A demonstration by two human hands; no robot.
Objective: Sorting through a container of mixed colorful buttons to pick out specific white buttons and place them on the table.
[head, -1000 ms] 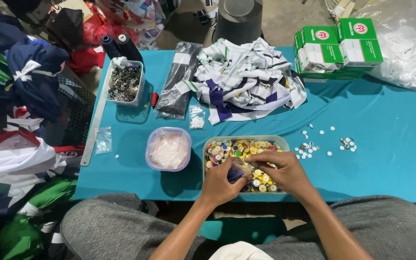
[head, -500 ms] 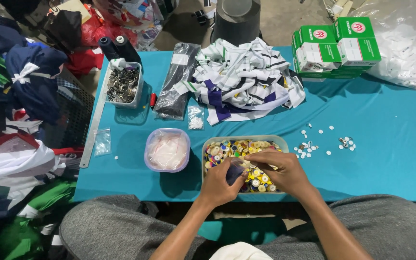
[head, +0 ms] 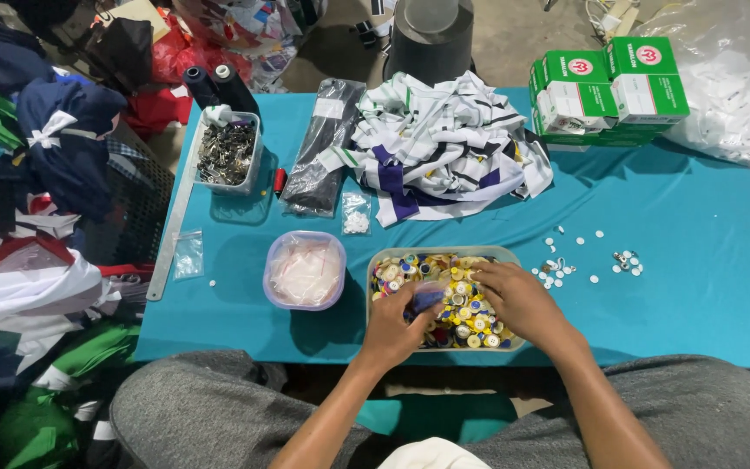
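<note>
Left hand (head: 397,323) curled in over near edge of button tub (head: 380,260), fingers pinched together on a small dark blue thing (head: 427,300), probably a button or a clear little bag around one, too blurred to settle. Right hand (head: 518,300) lying flat on the heap of mixed buttons (head: 462,317), fingers spread and pressed down among them, nothing seen gripped.

Tub close to near table edge, over the lap. Heap piled level with the rim, so raking sideways likely to flick buttons over the wall and down off the teal table (head: 696,217). Downward lean by both wrists on near rim could tip or slide the tub toward the knees.

Just left of tub, round lidded container (head: 304,269) with pale contents, near enough for a left elbow swing to nudge. Right of tub, loose white buttons (head: 566,265) scattered on cloth, easy to sweep off or mix back in with a careless right-forearm drag. Farther out: striped fabric pile (head: 444,152), small bag of white bits (head: 356,213), tray of metal parts (head: 227,152), green and white boxes (head: 614,82), well apart, low risk
</note>
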